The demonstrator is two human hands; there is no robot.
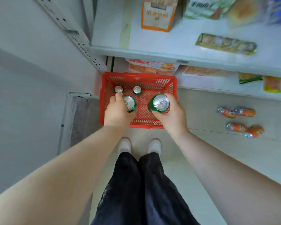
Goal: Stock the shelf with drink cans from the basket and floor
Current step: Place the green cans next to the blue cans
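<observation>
A red plastic basket (pixel 152 78) stands on the floor in front of my feet. My left hand (pixel 117 111) grips a green can (pixel 130 103) over the basket's left side. My right hand (pixel 170 112) holds a second green can (pixel 160 103), upright, above the basket's right side. Two more upright cans (pixel 119 89) (pixel 137 90) stand at the basket's far end. Several orange cans (pixel 238 112) lie on their sides on the floor to the right. The white shelf (pixel 161 53) is just beyond the basket.
The upper shelf holds an orange carton (pixel 157 15) and a flat packet (pixel 225 43). Snack packs (pixel 152 66) fill the lower shelf behind the basket. A perforated white upright (pixel 81 41) and a grey panel (pixel 78 117) bound the left side.
</observation>
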